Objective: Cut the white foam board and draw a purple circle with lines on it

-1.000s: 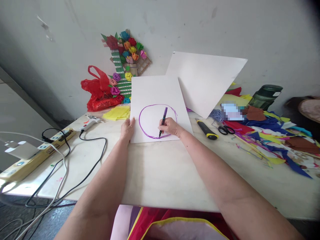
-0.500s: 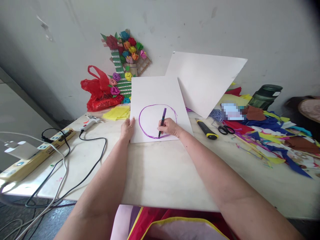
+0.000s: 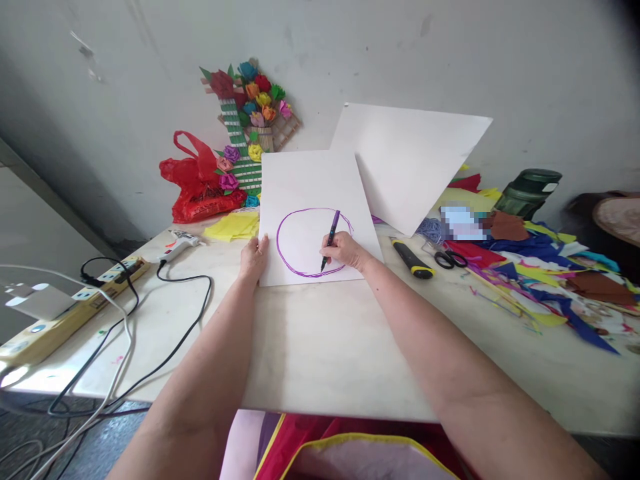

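Note:
A white board [image 3: 310, 180] leans upright on the table, with a purple circle [image 3: 278, 237] drawn on its lower half. My right hand [image 3: 347, 251] is closed around a purple and black marker [image 3: 332, 232], whose tip touches the bottom of the circle's line. At the board's left edge, my left hand [image 3: 254, 259] grips it near the lower corner. Some of the left fingers are hidden behind the board.
Behind leans a second white board [image 3: 410, 160]. At right lie a utility knife [image 3: 412, 259], scissors [image 3: 451, 259], coloured scraps [image 3: 545, 267] and a green bottle [image 3: 529, 193]. Leftward are a glue gun [image 3: 176, 247], a power strip [image 3: 95, 293], a red bag [image 3: 200, 183] and paper flowers [image 3: 263, 99].
My right hand has shifted slightly right with the marker, along the bottom of the circle. The left hand keeps its grip on the board.

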`<state>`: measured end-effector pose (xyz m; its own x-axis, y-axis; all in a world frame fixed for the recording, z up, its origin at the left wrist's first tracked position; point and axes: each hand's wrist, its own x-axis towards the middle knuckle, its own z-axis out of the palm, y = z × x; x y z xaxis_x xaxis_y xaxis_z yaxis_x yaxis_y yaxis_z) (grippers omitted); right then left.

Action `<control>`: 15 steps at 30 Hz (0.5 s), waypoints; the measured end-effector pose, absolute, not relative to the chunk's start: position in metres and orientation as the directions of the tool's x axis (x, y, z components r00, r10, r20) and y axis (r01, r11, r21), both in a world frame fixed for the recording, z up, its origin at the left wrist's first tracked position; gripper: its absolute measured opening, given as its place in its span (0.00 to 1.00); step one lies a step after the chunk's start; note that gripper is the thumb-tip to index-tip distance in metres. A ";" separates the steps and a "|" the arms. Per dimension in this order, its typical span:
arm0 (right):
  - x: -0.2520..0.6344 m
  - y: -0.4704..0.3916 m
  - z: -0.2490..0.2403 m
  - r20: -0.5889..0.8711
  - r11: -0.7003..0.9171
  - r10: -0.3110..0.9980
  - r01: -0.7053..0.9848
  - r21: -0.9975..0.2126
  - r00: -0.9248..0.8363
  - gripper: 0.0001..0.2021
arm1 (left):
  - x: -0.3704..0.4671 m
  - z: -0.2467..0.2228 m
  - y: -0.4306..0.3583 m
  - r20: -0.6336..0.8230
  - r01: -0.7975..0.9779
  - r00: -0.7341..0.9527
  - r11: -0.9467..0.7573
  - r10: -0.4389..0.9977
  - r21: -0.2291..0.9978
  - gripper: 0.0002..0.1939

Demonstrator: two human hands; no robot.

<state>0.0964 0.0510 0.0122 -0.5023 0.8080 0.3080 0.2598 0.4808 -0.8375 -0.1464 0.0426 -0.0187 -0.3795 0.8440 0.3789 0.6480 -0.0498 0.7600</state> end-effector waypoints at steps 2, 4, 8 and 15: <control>0.098 0.051 0.013 0.293 0.480 0.803 0.273 -0.834 -0.520 0.04 | -0.146 -0.018 0.042 0.381 0.653 -0.379 -0.048 0.843 0.756 0.20; 0.098 0.050 0.014 0.265 0.475 0.795 0.288 -0.831 -0.546 0.05 | -0.146 -0.018 0.042 0.381 0.659 -0.378 -0.043 0.844 0.751 0.20; 0.096 0.046 0.016 0.236 0.475 0.791 0.323 -0.819 -0.565 0.06 | -0.147 -0.019 0.043 0.388 0.671 -0.375 -0.042 0.842 0.740 0.20; 0.095 0.048 0.012 0.241 0.489 0.790 0.343 -0.802 -0.563 0.06 | -0.148 -0.021 0.045 0.380 0.654 -0.372 -0.051 0.847 0.755 0.20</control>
<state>0.0949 0.0481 0.0125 -0.5633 0.7904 0.2406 0.3431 0.4887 -0.8022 -0.1480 0.0450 -0.0207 -0.3721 0.8469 0.3798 0.6536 -0.0514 0.7551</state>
